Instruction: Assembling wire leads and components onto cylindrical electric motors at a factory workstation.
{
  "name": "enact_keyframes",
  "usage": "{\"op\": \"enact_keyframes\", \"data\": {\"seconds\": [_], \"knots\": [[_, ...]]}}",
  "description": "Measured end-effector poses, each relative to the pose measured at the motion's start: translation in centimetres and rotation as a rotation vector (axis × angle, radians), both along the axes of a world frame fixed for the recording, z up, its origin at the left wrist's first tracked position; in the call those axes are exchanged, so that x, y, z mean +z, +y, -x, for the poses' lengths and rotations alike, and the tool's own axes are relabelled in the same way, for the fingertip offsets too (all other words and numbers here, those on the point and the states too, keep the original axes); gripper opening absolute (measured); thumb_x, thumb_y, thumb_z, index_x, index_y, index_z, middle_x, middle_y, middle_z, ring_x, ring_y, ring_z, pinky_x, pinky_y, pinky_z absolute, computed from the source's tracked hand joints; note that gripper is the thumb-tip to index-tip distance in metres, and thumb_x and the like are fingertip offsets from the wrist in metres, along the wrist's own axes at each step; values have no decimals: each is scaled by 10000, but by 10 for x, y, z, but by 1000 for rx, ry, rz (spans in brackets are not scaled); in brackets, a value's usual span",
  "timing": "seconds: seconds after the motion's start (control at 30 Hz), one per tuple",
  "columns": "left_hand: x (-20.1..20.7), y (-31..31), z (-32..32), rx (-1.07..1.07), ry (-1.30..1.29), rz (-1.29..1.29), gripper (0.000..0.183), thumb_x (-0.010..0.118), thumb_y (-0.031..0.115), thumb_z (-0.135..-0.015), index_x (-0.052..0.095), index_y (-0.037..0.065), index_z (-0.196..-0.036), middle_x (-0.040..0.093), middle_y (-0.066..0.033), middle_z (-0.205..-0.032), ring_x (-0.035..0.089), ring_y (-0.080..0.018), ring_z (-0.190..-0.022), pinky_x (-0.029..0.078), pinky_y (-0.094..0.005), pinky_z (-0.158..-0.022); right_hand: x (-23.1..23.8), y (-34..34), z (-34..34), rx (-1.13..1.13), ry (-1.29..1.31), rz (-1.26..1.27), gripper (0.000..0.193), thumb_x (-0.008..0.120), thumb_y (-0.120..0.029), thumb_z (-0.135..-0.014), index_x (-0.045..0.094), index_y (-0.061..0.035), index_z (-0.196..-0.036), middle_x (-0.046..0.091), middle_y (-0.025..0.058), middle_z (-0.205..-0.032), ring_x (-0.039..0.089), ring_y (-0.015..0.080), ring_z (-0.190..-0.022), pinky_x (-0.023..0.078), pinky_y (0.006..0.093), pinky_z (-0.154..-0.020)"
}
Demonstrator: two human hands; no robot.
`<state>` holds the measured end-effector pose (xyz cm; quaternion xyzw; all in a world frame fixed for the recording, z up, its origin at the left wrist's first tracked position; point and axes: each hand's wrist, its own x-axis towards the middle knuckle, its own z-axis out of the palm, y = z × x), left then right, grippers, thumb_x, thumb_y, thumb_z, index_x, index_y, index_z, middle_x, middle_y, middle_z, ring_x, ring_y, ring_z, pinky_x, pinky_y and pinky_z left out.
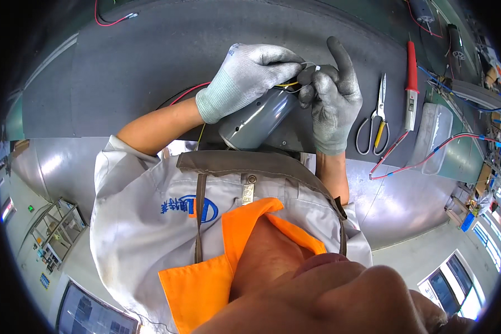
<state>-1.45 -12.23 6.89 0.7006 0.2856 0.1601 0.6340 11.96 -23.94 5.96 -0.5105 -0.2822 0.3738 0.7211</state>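
Note:
Both my hands wear grey-coated work gloves. My left hand [250,75] is closed, thumb and forefinger pinching near one end of a thin pale strip. At the other end, a small white piece [317,68] of the strip sits at the fingertips of my right hand [337,97]; its thumb and some fingers are closed there while one finger points up. It looks like a cable tie, but is too small to be sure. Below the hands a grey metal motor cylinder [259,119] lies tilted on the bench. Yellow wire [287,84] and dark wire show between the hands; a red wire [190,92] runs behind my left wrist.
Yellow-handled scissors [379,117] lie right of my right hand. Beyond them are a red and white pen-shaped tool [411,94] with a red cable, and a clear plastic tray [433,136]. More motors [422,11] stand at the far right. A red wire end [117,22] lies far left.

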Motion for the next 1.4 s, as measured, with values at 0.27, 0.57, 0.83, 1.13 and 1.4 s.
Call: {"op": "enact_keyframes", "data": {"seconds": [0.27,0.57,0.83,1.13,1.4], "knots": [[0,1,2,-36,-14,-196,207,675,115,-951,725,13,-1123,743,-68,-964,670,-90,-867,543,-261,-760,3,2,-1,21,-12,29,621,680,-162,-932,428,83,-1444,684,65,-796,561,70,-587,418,208,-494],[-13,9,3,-85,-159,-793,176,700,140,-878,745,76,-1035,722,-95,-904,701,-278,-798,568,-352,-706,11,1,-8,89,74,105,646,718,-169,-895,455,103,-1418,619,17,-727,539,67,-550,394,209,-464],[-13,3,-3,-30,-228,-678,188,709,102,-881,732,49,-1059,720,-112,-923,692,-264,-795,554,-340,-709,21,1,-23,215,33,247,638,730,-154,-867,486,99,-1398,619,7,-710,524,54,-540,363,200,-445],[-6,-8,-3,3,-144,-256,164,717,46,-879,729,2,-1037,687,-91,-902,672,-160,-812,534,-287,-741,33,-6,-23,305,-144,424,446,685,-70,-896,616,-29,-1334,709,57,-788,596,72,-594,456,235,-513],[-7,-13,2,28,-161,-386,222,701,28,-879,713,6,-1100,674,-58,-880,631,-110,-801,513,-265,-727,29,-6,-22,-5,-1379,259,137,727,-104,-855,708,-37,-972,699,140,-890,682,323,-771,546,375,-677]]}}
